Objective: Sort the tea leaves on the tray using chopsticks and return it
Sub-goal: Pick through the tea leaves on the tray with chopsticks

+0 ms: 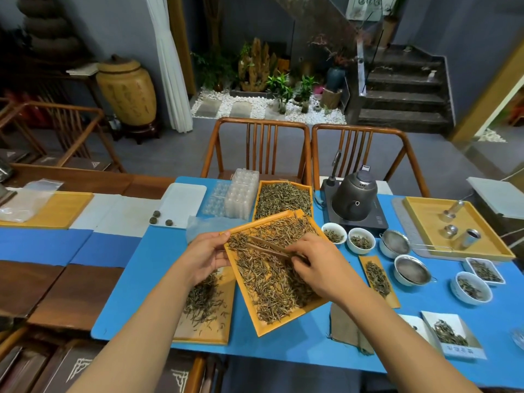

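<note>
Blue matting covers the desk (pixel 158 279) I am working at, with wooden chairs and a small rock garden beyond. My left hand (pixel 205 258) pinches the near-left rim of the orange tray (pixel 283 326) and holds it tilted up off the desk, I judge so that the tea leaves (pixel 272 282) spread out where I can pick through them. My right hand (pixel 314 263) grips the chopsticks (pixel 265 248), tips lying across the leaves toward the left hand. A flatter board of leaves (pixel 205 304) sits below the tray, probably for the sorted pieces. Sorting looks under way; returning the tray comes later.
</note>
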